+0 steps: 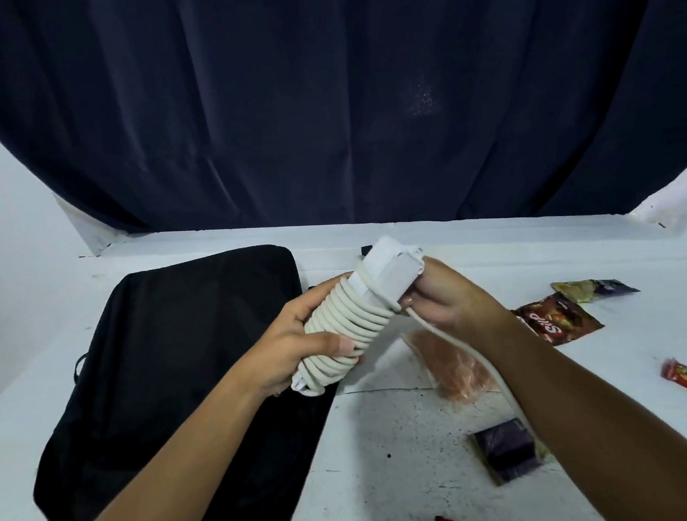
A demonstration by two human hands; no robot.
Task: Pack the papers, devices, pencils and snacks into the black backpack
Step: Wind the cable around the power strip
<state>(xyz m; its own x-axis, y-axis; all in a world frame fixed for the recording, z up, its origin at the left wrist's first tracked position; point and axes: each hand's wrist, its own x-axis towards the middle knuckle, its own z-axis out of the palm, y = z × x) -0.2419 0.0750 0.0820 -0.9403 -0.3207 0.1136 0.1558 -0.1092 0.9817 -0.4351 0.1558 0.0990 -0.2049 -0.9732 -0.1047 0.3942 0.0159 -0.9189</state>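
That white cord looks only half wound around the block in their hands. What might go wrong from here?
The loose tail of the cord hangs over the orange packet and could drag it or the purple packet along. The coils under the left hand might slip off the power strip. The backpack appears closed, needing a free hand.

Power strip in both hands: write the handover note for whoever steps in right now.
Left hand: closed around the cord coils on the white power strip.
Right hand: fingers pinch the strip's far end and loose cord.
Black backpack: flat on the table, left; whether it is open cannot be told.
Done: cord mostly wound.
Left: finish winding, pack strip, then the snack packets lying on the right.
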